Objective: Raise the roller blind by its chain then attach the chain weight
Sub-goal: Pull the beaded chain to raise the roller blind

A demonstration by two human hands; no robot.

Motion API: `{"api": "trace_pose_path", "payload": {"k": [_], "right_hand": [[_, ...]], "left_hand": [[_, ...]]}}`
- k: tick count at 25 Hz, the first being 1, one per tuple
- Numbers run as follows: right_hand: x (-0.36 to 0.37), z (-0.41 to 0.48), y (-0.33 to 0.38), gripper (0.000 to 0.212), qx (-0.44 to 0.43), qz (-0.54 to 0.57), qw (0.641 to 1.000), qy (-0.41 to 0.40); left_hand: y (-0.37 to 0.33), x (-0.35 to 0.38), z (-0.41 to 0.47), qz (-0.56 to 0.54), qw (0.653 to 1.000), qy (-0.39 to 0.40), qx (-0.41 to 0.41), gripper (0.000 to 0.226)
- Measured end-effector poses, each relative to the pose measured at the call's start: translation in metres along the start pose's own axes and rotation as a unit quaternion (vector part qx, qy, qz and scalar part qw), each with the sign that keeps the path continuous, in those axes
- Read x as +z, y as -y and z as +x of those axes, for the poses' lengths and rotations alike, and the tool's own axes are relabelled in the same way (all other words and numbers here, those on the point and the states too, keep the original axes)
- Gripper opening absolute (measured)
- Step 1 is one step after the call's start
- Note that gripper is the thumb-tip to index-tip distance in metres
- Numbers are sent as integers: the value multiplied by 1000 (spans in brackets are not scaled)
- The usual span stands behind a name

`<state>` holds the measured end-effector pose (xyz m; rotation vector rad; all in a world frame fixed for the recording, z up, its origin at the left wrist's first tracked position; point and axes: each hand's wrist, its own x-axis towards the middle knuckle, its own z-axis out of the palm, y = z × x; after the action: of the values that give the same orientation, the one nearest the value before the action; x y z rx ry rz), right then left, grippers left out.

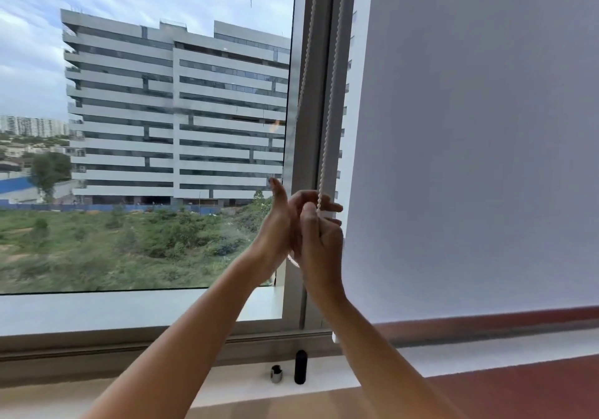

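Observation:
The white roller blind (470, 159) hangs down over the right window pane, its bottom edge just above the sill. Its white bead chain (327, 127) runs in two strands down the grey window post. Both hands meet at the chain's lower part. My right hand (321, 247) is closed around the chain, thumb up along it. My left hand (278, 224) presses against it from the left, fingers curled across to a small white piece (328, 214) on the chain. A loop of chain (291, 260) shows below the hands.
On the white sill (227, 383) below the hands stand a black cylinder (300, 366) and a short metal-and-black one (276, 374). The left pane (146, 127) is uncovered glass. A reddish-brown surface (518, 392) lies at the lower right.

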<state>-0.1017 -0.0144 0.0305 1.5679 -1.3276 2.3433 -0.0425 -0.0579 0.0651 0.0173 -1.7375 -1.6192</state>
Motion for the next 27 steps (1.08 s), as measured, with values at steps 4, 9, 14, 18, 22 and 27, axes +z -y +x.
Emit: {"api": "trace_pose_path", "payload": {"k": [4, 9, 14, 18, 22, 27], "right_hand": [[-3, -36, -34, 56, 61, -20, 998, 20], [0, -63, -43, 55, 86, 6, 995, 49], [-11, -59, -43, 57, 87, -7, 994, 59], [-14, -57, -42, 56, 99, -8, 994, 41], [-26, -50, -37, 54, 152, 28, 983, 100], [-49, -12, -17, 39, 102, 180, 975, 87]], "left_hand": [[-26, 8, 14, -86, 995, 52, -18, 90], [-60, 32, 31, -85, 996, 24, -11, 72], [-63, 50, 34, 37, 998, -47, 27, 53], [-52, 62, 42, 68, 985, -126, 100, 42], [-45, 67, 46, 111, 970, -153, 153, 47], [-25, 57, 37, 118, 968, -140, 174, 51]]}}
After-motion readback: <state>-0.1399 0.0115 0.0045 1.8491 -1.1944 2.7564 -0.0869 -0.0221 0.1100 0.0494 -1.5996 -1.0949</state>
